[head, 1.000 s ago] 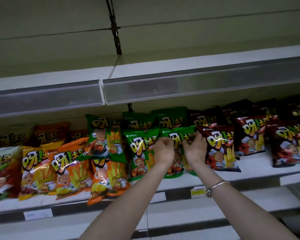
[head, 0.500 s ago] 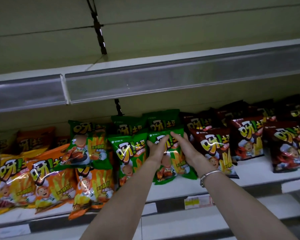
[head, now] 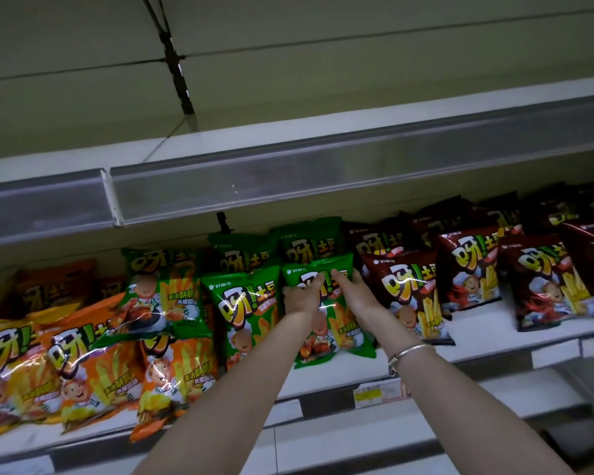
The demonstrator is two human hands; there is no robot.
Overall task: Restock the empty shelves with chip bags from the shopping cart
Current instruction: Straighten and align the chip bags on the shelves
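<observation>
Head view. Glossy green foil chip bag [head: 326, 337]: yellow lettering, cartoon chef, puffed pillow shape. It stands leaning back on the white metal shelf [head: 487, 329]. Left hand [head: 302, 296] and right hand [head: 354, 293] lie flat on its front, fingers straight, gripping nothing. Dark red foil bags [head: 412, 296] sit just right of it, orange foil bags [head: 96, 371] further left.

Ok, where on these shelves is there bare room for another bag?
The upper shelf shows bare along its visible top. On the stocked shelf, a bare white strip lies in front of the dark red bags at the right. The left is crowded: orange bags overlap, with a green bag lying over them.
</observation>
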